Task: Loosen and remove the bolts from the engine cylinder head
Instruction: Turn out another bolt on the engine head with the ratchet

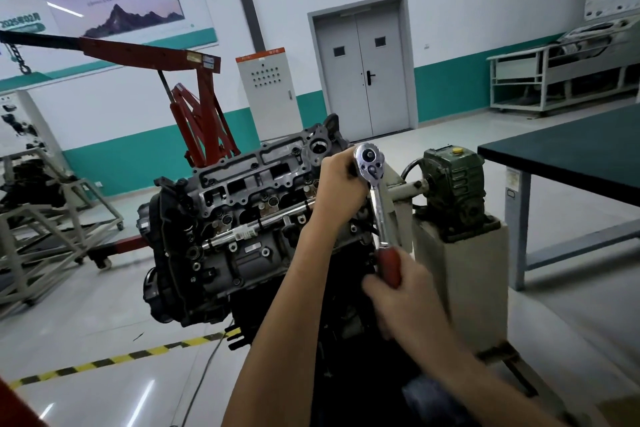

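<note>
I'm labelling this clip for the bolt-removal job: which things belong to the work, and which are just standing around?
In the job: ratchet wrench, engine cylinder head, left hand at the wrench's head, right hand gripping its red handle.
Standing by: red engine crane, green gearbox, dark-topped table, grey cabinet.

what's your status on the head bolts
Left hand holds ratchet at head, right hand grips handle. Ratchet on engine, bolt hidden behind left hand. Nothing seen blocking.

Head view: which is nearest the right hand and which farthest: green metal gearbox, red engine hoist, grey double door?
1. Green metal gearbox, just right of the right hand.
2. Red engine hoist, back left.
3. Grey double door, on the far wall.
</note>
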